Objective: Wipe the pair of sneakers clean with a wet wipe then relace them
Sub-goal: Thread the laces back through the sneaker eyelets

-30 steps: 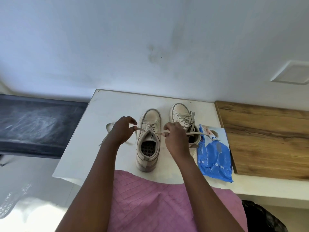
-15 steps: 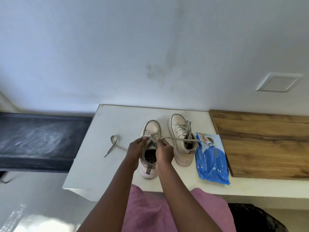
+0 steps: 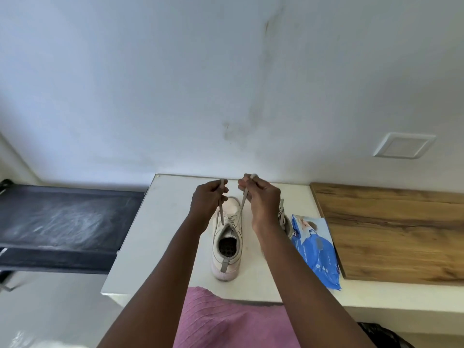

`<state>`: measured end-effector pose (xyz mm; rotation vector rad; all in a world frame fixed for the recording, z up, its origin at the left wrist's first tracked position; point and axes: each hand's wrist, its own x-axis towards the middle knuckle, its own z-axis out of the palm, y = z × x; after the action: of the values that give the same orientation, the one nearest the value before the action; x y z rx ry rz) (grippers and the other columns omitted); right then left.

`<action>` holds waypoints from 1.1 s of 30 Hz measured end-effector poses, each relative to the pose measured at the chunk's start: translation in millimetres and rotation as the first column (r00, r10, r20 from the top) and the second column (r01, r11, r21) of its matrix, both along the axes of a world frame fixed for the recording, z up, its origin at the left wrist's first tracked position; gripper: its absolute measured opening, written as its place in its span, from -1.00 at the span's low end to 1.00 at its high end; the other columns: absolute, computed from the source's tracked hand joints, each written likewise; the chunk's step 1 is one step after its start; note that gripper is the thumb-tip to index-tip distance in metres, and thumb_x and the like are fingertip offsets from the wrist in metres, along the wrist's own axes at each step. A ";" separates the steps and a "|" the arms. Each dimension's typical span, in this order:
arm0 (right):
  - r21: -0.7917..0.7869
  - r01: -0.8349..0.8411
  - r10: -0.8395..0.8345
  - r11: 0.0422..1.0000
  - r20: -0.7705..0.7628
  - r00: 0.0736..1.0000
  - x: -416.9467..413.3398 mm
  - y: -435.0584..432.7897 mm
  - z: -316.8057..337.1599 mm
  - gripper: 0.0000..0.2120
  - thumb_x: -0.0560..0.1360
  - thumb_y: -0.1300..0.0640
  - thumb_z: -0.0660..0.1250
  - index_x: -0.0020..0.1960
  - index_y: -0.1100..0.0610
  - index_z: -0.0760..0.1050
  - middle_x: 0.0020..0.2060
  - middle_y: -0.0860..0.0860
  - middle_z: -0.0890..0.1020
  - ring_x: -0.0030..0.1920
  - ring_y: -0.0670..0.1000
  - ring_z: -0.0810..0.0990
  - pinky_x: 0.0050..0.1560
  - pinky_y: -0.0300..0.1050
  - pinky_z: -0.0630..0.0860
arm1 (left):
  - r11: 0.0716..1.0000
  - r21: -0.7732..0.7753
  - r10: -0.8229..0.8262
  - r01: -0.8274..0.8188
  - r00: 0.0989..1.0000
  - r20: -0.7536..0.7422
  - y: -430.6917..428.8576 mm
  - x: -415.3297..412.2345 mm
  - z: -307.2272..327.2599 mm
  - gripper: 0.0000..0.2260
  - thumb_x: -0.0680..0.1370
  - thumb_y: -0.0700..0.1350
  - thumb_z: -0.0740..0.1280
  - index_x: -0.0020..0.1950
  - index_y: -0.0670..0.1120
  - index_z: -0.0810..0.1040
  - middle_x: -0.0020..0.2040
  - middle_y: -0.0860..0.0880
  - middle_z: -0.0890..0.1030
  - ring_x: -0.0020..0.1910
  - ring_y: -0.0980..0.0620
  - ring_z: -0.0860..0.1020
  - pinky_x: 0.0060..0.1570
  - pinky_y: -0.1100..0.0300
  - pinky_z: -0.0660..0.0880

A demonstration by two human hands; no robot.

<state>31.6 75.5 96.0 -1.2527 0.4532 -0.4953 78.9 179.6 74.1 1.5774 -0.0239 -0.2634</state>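
A cream left sneaker (image 3: 227, 247) stands on the white table (image 3: 160, 222), heel towards me, its opening showing. My left hand (image 3: 207, 202) pinches one end of its grey shoelace (image 3: 221, 207) above the toe. My right hand (image 3: 261, 199) pinches the other end, and both ends run taut down to the top eyelets. The second sneaker (image 3: 283, 219) stands to the right, mostly hidden behind my right wrist. A blue wet wipe pack (image 3: 316, 249) lies flat to its right.
A wooden board (image 3: 391, 232) covers the surface to the right of the pack. A dark bench (image 3: 62, 222) sits left of the table, lower down. A white wall rises right behind the table. My pink garment (image 3: 226, 320) meets the table's front edge.
Both hands have risen from the sneaker's eyelets and drawn the lace ends up and taut. The loose lace loop that lay on the table at the left is gone.
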 end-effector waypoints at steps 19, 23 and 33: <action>-0.565 -0.477 0.292 0.673 -0.390 0.874 10.4 -19.0 85.8 -0.89 0.56 0.20 0.21 -0.03 0.19 0.49 -0.25 0.12 0.61 -0.37 0.00 0.57 -0.22 -0.16 0.54 | 0.967 0.202 -0.195 0.156 0.962 0.190 6.5 -5.3 76.4 -0.82 0.50 -0.19 0.32 -0.26 -0.23 0.60 -0.41 -0.02 0.57 -0.45 0.08 0.46 -0.24 0.21 0.47; -0.442 -0.480 0.317 0.757 -0.394 0.863 -0.3 -19.7 75.2 -0.90 0.52 0.39 0.23 -0.12 0.25 0.46 -0.27 0.19 0.60 -0.38 0.07 0.58 -0.30 -0.12 0.61 | 0.967 0.187 -0.207 0.173 0.962 0.179 4.8 -4.8 76.5 -0.81 0.51 -0.18 0.28 -0.27 -0.16 0.61 -0.39 0.01 0.56 -0.43 0.08 0.45 -0.25 0.22 0.45; -0.383 -0.476 0.379 0.792 -0.304 0.874 0.7 -18.3 52.1 -0.80 0.36 0.42 0.42 -0.03 0.32 0.54 -0.31 0.13 0.62 -0.31 0.03 0.60 -0.34 -0.25 0.54 | 0.943 0.273 -0.260 0.189 0.933 0.249 8.8 -1.3 71.9 -0.79 0.55 -0.11 0.29 -0.27 -0.10 0.57 -0.36 0.07 0.55 -0.37 0.12 0.42 -0.22 0.27 0.36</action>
<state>32.3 57.1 148.1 -1.8142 0.2156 -0.0652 77.7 188.4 146.0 1.8516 -0.4127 -0.2250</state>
